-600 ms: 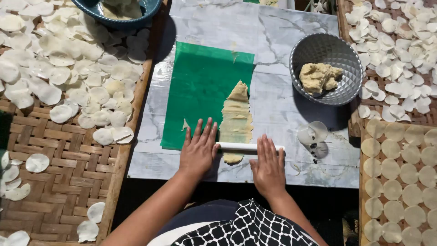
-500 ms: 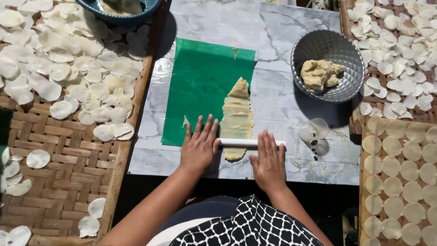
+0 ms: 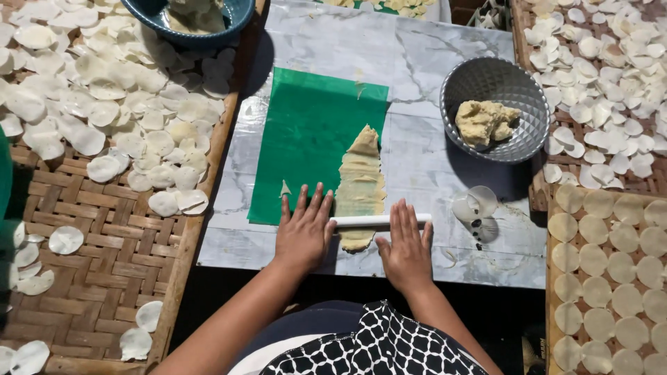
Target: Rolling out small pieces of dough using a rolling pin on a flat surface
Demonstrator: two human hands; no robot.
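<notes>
The left hand (image 3: 303, 232) lies flat with its fingers spread, palm down on the left end of a thin white rolling pin (image 3: 379, 221), gripping nothing. The right hand (image 3: 405, 244) lies the same way, fingers spread and flat, pressing the pin's right end. The pin sits crosswise over the near end of a long strip of pale yellow dough (image 3: 360, 182), which runs away from the person and tapers to a point at its far end. The strip lies along the right edge of a green plastic sheet (image 3: 306, 132), partly on it and partly on the marble-patterned desk (image 3: 431, 62) beneath. Just right of the right hand, 2 small clear round cutters or cups (image 3: 474, 206) rest on the desk. Farther off to the right stands a grey faceted bowl (image 3: 517, 87) holding a lump of the same dough (image 3: 485, 120). At the far left edge sits a blue bowl (image 3: 240, 12) with more dough in it. A woven bamboo tray (image 3: 90, 257) on the left carries many thin white rounds (image 3: 104, 104), and trays on the right hold more rounds (image 3: 611, 257) in rows.
</notes>
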